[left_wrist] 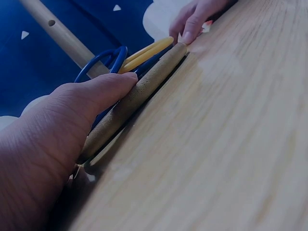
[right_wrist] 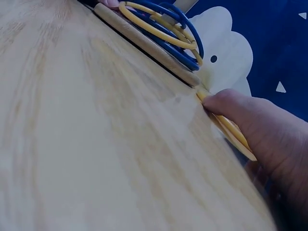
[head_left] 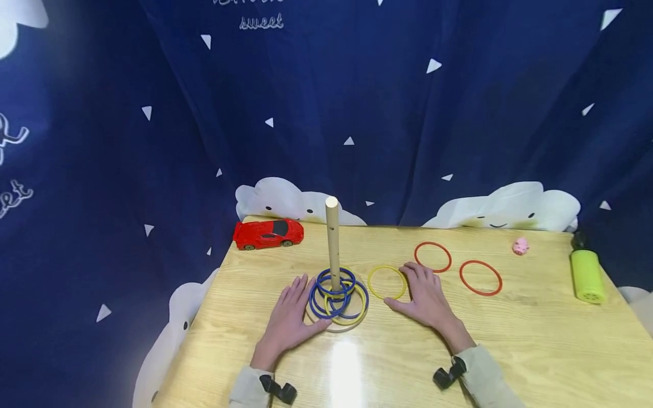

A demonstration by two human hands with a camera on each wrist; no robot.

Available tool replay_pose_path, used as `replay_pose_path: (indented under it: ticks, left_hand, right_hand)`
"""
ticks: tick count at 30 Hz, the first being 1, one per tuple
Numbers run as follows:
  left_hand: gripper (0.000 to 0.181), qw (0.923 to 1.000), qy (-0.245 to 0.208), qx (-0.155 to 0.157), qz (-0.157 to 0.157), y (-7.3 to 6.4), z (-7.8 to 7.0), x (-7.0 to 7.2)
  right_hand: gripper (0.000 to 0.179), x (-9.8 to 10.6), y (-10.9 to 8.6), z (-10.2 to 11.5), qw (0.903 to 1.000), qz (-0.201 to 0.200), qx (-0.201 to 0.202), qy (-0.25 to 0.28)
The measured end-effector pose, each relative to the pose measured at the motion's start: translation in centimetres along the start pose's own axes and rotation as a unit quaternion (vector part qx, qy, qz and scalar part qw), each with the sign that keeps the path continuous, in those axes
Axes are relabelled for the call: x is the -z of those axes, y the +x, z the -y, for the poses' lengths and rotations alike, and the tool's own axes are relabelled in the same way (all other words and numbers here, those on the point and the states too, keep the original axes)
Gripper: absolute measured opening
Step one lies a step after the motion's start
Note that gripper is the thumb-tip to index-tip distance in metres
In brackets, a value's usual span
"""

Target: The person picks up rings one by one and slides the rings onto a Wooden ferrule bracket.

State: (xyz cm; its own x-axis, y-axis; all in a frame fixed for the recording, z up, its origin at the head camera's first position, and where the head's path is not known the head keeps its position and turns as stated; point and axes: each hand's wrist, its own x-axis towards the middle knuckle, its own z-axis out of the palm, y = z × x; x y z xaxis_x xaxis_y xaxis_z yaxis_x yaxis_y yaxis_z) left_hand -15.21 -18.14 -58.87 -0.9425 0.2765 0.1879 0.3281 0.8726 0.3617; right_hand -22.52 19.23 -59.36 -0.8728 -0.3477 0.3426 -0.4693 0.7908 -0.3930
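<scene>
A ring-toss stand, a wooden peg on a round base, stands upright with several blue rings and yellow rings around the peg. My left hand rests against the left side of the base, fingers fairly straight. In the left wrist view its thumb lies along the base's rim; the other fingers are hidden there. My right hand holds a separate yellow ring right of the stand. Its thumb is on the near edge, with the fingers round the right side.
Two red rings lie beyond the right hand. A red toy car sits at the back left. At the right are a small pink pig and a yellow-green bottle-like cylinder. A dark blue curtain hangs behind the wooden table.
</scene>
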Motion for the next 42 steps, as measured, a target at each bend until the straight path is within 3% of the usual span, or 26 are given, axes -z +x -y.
replay_pose_path:
  ticks: [4,19,25,29,37,42]
  left_hand:
    - [0.110,1.0000,0.000,0.000,0.004,0.07,0.01,-0.24]
    - [0.111,1.0000,0.002,0.004,0.006,0.07,0.28,-0.31]
    - [0.110,1.0000,0.003,0.004,0.006,0.16,0.21,-0.22]
    - [0.111,0.9999,0.005,0.006,0.013,0.10,0.12,-0.10]
    - [0.111,1.0000,0.006,0.003,0.007,-0.20,0.20,0.00]
    - [0.111,1.0000,0.003,0.003,0.007,0.05,0.11,-0.07]
  right_hand:
    - [0.100,0.08,-0.05,-0.02,0.9999,0.005,0.006,-0.010]
    - [0.088,-0.05,0.43,0.42,0.9993,-0.023,0.011,0.029]
    - [0.099,0.03,0.48,0.42,0.9996,-0.005,0.024,0.011]
    - [0.096,-0.09,0.43,0.40,0.9994,-0.001,0.031,0.013]
    - [0.088,-0.52,0.46,0.75,0.9984,-0.035,0.034,0.027]
    - [0.087,0.44,0.60,0.90,0.9980,-0.037,0.034,0.039]
